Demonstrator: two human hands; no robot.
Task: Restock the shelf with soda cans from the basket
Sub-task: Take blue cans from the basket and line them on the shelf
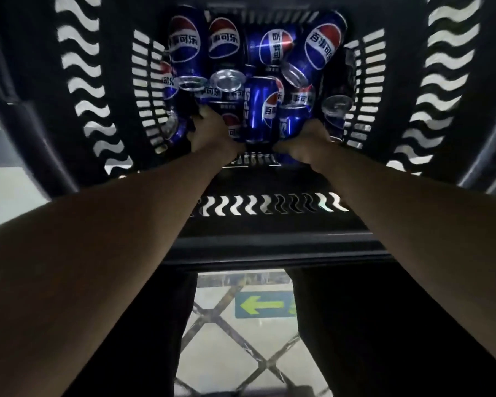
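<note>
The soda cans [258, 81] lie jumbled in the bottom of the basket [92, 90], blue with red, white and blue roundels, most on their sides with silver ends showing. One blue can [260, 110] lies lengthwise between the two hands. The left hand [212, 133] reaches down among the cans at the near left, fingers curled over a can [226, 106] there. The right hand [307, 144] is down at the near right, wrapped around another can [291, 121]. The basket is dark plastic with wavy slots in its tall walls and straight slots lower down, pale light showing through. Below its near rim, between dark trouser legs [384, 325], a glossy pale floor [241, 353] shows diagonal dark lines and a green floor sign [264, 304] with a yellow-green arrow
</note>
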